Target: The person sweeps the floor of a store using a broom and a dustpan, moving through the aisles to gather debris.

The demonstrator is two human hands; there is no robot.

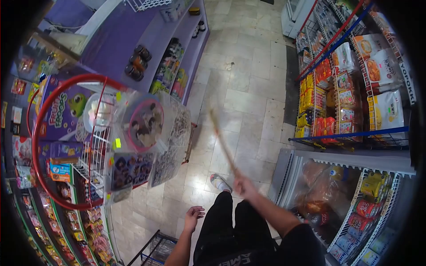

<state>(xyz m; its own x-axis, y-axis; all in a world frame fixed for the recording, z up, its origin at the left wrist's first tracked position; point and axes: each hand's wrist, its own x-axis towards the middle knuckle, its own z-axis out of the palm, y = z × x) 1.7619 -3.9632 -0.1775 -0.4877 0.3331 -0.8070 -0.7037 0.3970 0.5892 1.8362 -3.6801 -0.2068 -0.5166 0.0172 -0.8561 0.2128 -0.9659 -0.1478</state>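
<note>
My right hand (pixel 244 187) is wrapped round one end of a thin wooden stick (pixel 224 148). The stick slants forward and left over the tiled floor (pixel 248 106), and its far end is blurred. Below and to the left hangs my left hand (pixel 194 217), fingers loosely apart with nothing in them. Close under the stick hand, my sandalled foot (pixel 220 182) shows on the tiles.
A red-rimmed wire rack (pixel 35 146) with hanging packs stands left, before a purple shelf unit (pixel 195 57). Noodle packs fill a wire shelf (pixel 350 88) at right, above a glass-fronted cooler (pixel 319 186). A dark wire frame (pixel 155 248) is near my left arm.
</note>
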